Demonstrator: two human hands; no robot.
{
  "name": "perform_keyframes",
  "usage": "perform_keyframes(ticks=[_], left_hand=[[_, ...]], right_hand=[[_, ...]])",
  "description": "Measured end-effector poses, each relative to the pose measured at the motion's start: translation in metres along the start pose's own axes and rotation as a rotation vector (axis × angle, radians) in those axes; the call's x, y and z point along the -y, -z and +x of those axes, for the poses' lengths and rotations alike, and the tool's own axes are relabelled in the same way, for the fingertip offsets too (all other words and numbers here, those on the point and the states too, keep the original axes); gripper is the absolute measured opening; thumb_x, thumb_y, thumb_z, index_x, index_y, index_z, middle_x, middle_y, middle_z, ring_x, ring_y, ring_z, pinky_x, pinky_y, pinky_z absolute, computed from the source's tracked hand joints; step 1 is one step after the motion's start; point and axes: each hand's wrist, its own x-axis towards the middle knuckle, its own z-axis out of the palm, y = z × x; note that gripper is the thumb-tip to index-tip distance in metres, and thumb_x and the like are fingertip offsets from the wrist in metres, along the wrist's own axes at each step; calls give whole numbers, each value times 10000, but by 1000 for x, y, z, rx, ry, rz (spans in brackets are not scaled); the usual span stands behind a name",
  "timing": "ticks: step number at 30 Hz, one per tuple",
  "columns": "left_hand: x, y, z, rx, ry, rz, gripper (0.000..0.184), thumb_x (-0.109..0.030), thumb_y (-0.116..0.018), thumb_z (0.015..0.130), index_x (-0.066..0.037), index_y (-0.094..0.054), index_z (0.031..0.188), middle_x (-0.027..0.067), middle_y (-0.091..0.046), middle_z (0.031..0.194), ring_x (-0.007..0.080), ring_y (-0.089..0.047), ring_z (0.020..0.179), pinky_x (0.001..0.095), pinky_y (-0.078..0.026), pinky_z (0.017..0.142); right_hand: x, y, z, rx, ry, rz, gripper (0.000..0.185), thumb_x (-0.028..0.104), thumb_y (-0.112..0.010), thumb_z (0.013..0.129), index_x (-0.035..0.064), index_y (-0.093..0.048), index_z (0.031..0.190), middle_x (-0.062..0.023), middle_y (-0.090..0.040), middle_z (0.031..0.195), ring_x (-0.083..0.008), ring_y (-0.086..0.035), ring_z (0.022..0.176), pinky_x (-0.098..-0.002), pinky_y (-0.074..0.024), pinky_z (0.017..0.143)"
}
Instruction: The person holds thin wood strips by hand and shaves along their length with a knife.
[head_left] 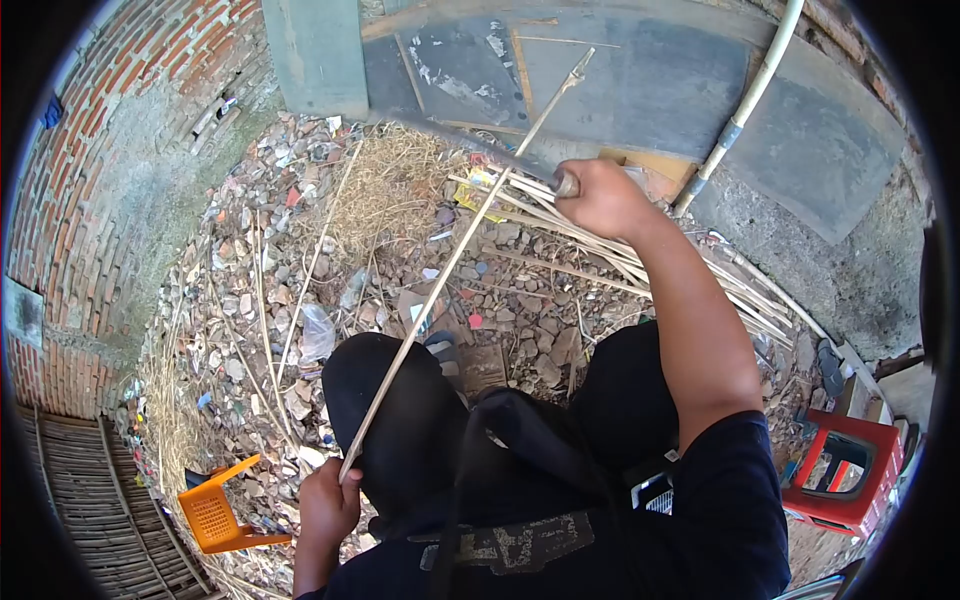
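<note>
A long, thin bamboo stick [437, 290] slants across the view from lower left to upper centre, passing over a dark-clothed knee. My left hand [330, 503] is closed round its lower end. In my right hand [606, 198], at the upper centre, is the handle of a long knife [500, 152]. The blade points left and crosses the stick near its upper part; whether they touch is not clear. Below and behind my right hand lies a bundle of pale bamboo strips [610, 252] on the rubble.
Broken stone and litter [240, 300] cover the ground, with dry straw [385, 190] and loose strips. An orange plastic piece [212, 515] lies lower left, a red stool [878, 470] lower right. A brick wall [90, 190] stands left; a pipe [750, 95] leans on the back wall.
</note>
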Motion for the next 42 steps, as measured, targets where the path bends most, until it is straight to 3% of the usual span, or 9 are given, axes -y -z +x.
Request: perform_keyframes(ticks=[7, 11, 16, 20, 24, 31, 32, 39, 42], left_hand=[[4, -4, 3, -15, -40, -19, 416, -347, -568, 1038, -3, -541, 805, 248, -568, 633, 502, -590, 631, 529, -434, 555], [5, -1, 4, 28, 52, -112, 525, -431, -531, 1053, 5, -537, 762, 245, -552, 617, 494, -589, 623, 518, -434, 557], [-1, 3, 3, 49, 47, -125, 537, -438, -527, 1054, 11, -532, 759, 258, -559, 626, 502, -592, 632, 516, -436, 560], [2, -4, 5, -7, -19, -30, 521, -427, -533, 1052, 9, -534, 766, 257, -563, 627, 502, -598, 633, 522, -442, 561], [8, -7, 2, -2, 15, -93, 500, -408, -539, 1053, 11, -527, 780, 255, -558, 624, 510, -586, 632, 518, -441, 558], [0, 2, 6, 68, 40, -131, 506, -420, -530, 1057, 13, -536, 793, 257, -549, 626, 512, -579, 633, 514, -427, 558], [-1, 1, 6, 61, 31, -119, 504, -419, -533, 1055, 12, -537, 793, 258, -551, 630, 512, -580, 636, 515, -428, 560], [5, -5, 1, -11, 29, -67, 474, -388, -544, 1046, 12, -545, 792, 269, -560, 642, 520, -586, 660, 531, -435, 576], [-2, 7, 2, 50, 59, -62, 472, -379, -535, 1052, 11, -539, 787, 269, -560, 641, 524, -584, 661, 530, -437, 575]], right_hand=[[35, -3, -9, 327, 208, -155, 270, 151, -710, 725, 82, -727, 985, -159, -729, 857, -355, -701, 824, -473, -560, 796], [-7, -19, 17, 246, 24, -30, 247, 169, -698, 765, 58, -721, 985, -186, -731, 900, -374, -694, 834, -453, -551, 800], [32, -5, -7, 316, 116, -176, 275, 215, -703, 762, 111, -738, 1013, -172, -727, 923, -367, -706, 924, -503, -552, 838], [43, -6, -16, 244, 277, -230, 238, 171, -686, 741, 63, -704, 951, -184, -707, 808, -388, -696, 804, -490, -545, 754], [-14, -5, 20, 77, -68, 87, 295, 192, -677, 772, 14, -706, 1006, -226, -720, 860, -381, -698, 815, -462, -551, 776], [32, -6, -8, 251, 169, -302, 248, 237, -715, 767, 144, -744, 995, -138, -740, 915, -331, -724, 888, -469, -572, 816], [43, -9, -14, 201, 240, -312, 181, 157, -700, 724, 134, -711, 903, -108, -715, 785, -331, -716, 814, -483, -569, 770], [-22, -8, 24, 68, -86, -45, 266, 217, -713, 769, 124, -749, 1015, -146, -757, 945, -328, -730, 875, -469, -579, 821], [-20, -21, 10, -14, 44, -147, 270, 156, -697, 735, 103, -736, 997, -152, -731, 826, -345, -725, 839, -488, -574, 802]])
